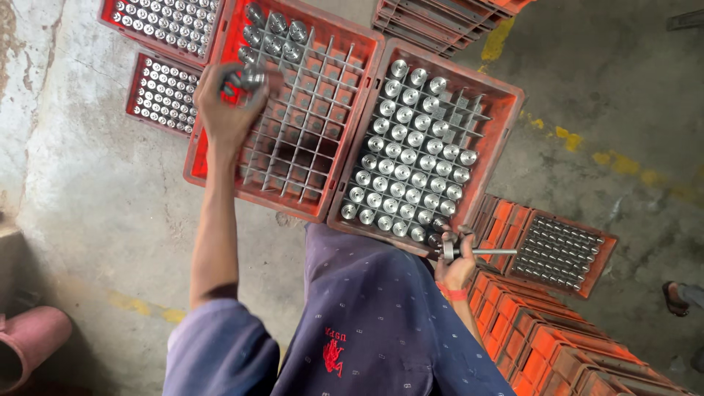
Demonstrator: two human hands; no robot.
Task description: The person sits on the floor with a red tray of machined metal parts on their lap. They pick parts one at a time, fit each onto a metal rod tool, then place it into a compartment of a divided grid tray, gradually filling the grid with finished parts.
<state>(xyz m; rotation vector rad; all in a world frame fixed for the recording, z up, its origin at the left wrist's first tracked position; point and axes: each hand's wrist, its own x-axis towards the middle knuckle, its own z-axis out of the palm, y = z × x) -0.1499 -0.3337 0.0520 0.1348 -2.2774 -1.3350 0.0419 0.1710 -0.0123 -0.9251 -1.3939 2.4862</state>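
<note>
My left hand [224, 103] is raised over the left red crate [350, 110] and grips a shiny round metal part [251, 76]. That crate has a grey grid divider, mostly bare, with several metal parts [275, 33] in its far rows. Beside it, the right red crate [506, 110] is nearly full of round metal parts [407, 158]. My right hand [456, 264] is at that crate's near corner and holds a metal shaft [480, 252] lying roughly level, pointing right.
More red trays of small metal pieces [163, 92] lie at the far left and another tray [557, 249] at the right. Stacked orange crates [557, 345] stand at the lower right. The floor is concrete; a pink pipe [29, 341] sits at the lower left.
</note>
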